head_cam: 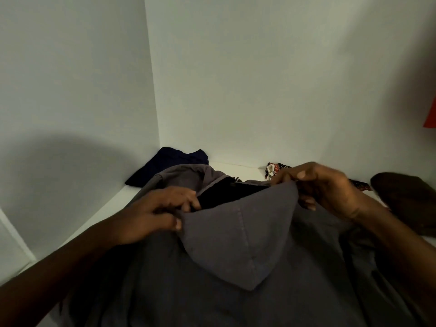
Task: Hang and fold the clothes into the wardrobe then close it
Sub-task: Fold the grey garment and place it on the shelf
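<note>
Fingers (pixel 186 197) first, since both sets are busy. The left hand (pixel 158 211) has its fingers curled over the left edge of the hood opening with the thumb pressed on the outside, so it's pinching the cloth. The right hand (pixel 330 190) pinches the right edge of the same opening between thumb and curled fingers, holding it a bit higher.

Biggest thing around is the white wardrobe (pixel 247 79) itself, with the left side wall meeting the back wall in a corner. Next is the grey hoodie (pixel 236 291), which fills the whole lower part of the view and lies over the front edge of the shelf (pixel 113 206). Its hood (pixel 240 244) is flopped down toward the person, tip pointing at the bottom. Between the two hands the opening gapes and shows a black lining (pixel 231 192), or maybe something black tucked inside, can't tell which.

Over by the shelf's right edge sits a dark brown bundle (pixel 410 204), too dim to say what it is. A folded navy garment (pixel 165 166) lies in the shelf's back left corner, just beyond the hoodie. A red, white and black patterned cloth (pixel 273 171) pokes out along the back edge behind the right hand. A tiny orange scrap (pixel 430 114) shows at the far right.
</note>
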`<control>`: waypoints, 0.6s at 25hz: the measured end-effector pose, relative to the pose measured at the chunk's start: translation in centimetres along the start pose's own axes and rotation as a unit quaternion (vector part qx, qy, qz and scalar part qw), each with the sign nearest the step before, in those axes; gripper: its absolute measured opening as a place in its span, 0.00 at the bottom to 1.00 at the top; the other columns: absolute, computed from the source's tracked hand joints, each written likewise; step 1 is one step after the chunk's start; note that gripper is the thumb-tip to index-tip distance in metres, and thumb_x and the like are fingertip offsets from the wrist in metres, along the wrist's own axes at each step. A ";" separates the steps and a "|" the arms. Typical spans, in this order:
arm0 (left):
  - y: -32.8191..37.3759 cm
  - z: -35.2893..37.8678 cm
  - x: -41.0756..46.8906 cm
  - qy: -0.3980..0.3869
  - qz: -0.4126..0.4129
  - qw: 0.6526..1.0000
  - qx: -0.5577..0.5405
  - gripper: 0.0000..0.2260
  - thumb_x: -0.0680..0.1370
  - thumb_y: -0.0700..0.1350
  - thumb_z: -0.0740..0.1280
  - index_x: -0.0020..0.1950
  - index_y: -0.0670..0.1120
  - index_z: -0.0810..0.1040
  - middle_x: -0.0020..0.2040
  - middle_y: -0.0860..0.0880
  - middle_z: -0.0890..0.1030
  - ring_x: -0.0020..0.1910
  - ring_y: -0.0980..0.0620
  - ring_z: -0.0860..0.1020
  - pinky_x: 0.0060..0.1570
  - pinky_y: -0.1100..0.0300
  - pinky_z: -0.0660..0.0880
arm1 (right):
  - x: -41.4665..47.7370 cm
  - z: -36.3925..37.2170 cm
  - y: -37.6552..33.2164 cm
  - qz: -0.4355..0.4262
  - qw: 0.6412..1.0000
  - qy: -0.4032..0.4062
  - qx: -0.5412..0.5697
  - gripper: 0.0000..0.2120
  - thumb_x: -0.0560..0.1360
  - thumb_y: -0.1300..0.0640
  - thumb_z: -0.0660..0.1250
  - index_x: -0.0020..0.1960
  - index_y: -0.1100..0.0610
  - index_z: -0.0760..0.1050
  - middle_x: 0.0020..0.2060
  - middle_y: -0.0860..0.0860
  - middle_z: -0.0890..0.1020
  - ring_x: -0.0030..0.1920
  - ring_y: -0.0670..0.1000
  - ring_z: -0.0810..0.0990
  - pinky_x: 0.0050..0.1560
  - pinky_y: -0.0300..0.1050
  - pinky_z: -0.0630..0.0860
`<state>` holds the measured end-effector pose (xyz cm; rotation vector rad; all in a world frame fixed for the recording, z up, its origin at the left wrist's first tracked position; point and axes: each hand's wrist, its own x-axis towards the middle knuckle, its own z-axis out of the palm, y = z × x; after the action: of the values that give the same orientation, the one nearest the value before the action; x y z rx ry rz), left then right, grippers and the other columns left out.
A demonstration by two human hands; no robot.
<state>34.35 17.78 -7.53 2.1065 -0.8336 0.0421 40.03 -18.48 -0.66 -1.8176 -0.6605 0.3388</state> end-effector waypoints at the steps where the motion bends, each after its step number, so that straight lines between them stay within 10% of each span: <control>1: 0.3 -0.6 0.8 0.024 -0.017 0.995 -0.100 0.10 0.73 0.47 0.70 0.43 0.39 0.80 0.53 0.37 0.82 0.56 0.41 0.81 0.62 0.50 0.75 | 0.0 -0.7 -0.1 0.024 0.999 0.005 0.049 0.25 0.70 0.52 0.56 0.44 0.76 0.75 0.28 0.61 0.72 0.21 0.48 0.64 0.21 0.38 0.62; 3: 0.7 -1.2 2.5 0.051 -0.035 0.983 -0.170 0.15 0.77 0.48 0.69 0.37 0.38 0.74 0.37 0.38 0.74 0.37 0.42 0.73 0.43 0.53 0.74 | 0.0 -2.1 0.0 0.085 0.996 0.026 0.001 0.21 0.79 0.56 0.52 0.45 0.70 0.77 0.25 0.58 0.69 0.19 0.49 0.62 0.21 0.38 0.61; 7: 1.0 -1.0 5.7 0.034 -0.007 0.997 -0.063 0.10 0.80 0.47 0.69 0.44 0.41 0.81 0.40 0.41 0.79 0.40 0.51 0.76 0.42 0.61 0.72 | 0.4 -3.8 0.5 0.140 0.932 -0.013 -0.335 0.11 0.78 0.60 0.64 0.44 0.52 0.84 0.32 0.54 0.80 0.27 0.47 0.74 0.29 0.42 0.70; 15: -0.2 -2.4 9.7 -0.108 -0.122 0.987 -0.008 0.23 0.79 0.65 0.66 0.27 0.56 0.75 0.34 0.64 0.67 0.33 0.65 0.64 0.44 0.70 0.65 | 1.6 -4.7 1.0 0.233 0.931 -0.014 -0.279 0.11 0.69 0.47 0.64 0.33 0.53 0.76 0.31 0.56 0.70 0.27 0.51 0.65 0.30 0.45 0.61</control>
<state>42.63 14.29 -3.07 2.2086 -0.6912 -0.3260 44.03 -21.38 0.13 -2.5266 -0.3497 0.5293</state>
